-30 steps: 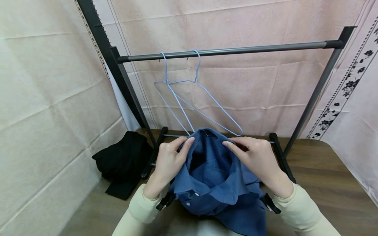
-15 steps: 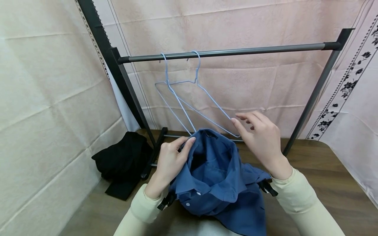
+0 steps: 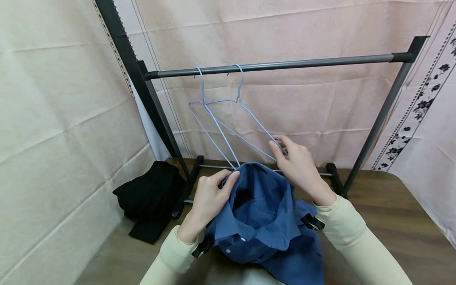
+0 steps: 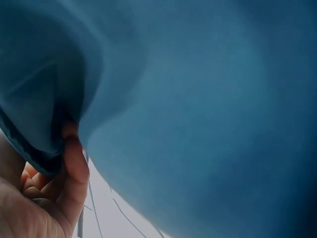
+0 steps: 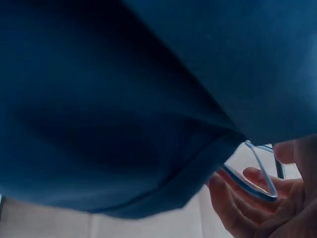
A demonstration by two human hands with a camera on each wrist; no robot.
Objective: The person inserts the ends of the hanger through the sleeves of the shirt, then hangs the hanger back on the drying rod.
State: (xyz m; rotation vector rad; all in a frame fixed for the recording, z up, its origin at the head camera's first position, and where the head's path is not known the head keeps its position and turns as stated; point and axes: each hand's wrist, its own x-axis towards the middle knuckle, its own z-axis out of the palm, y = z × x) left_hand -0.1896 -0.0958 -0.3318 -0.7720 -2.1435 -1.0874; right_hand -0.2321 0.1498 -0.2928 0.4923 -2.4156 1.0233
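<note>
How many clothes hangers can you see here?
2. Both hang from the dark rail: the left hanger, its lower end out of sight at the collar of the blue shirt, and the right hanger, one corner in the right hand. Others could be hidden behind the shirt.

Reaching forward with both forearms (image 3: 363, 237). Pinching with left hand (image 3: 213, 194), thumb (image 3: 230, 183) opposing fingers (image 4: 77, 166). Extending right hand (image 3: 298, 165) farther forward, fingers curved, thumb apart from fingertips.

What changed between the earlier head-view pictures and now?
The right hand let go of the blue shirt's collar and moved up to a hanger, its fingers now around the lower right corner. The left hand stayed pinching the collar; the rail and black cloth stayed put.
</note>
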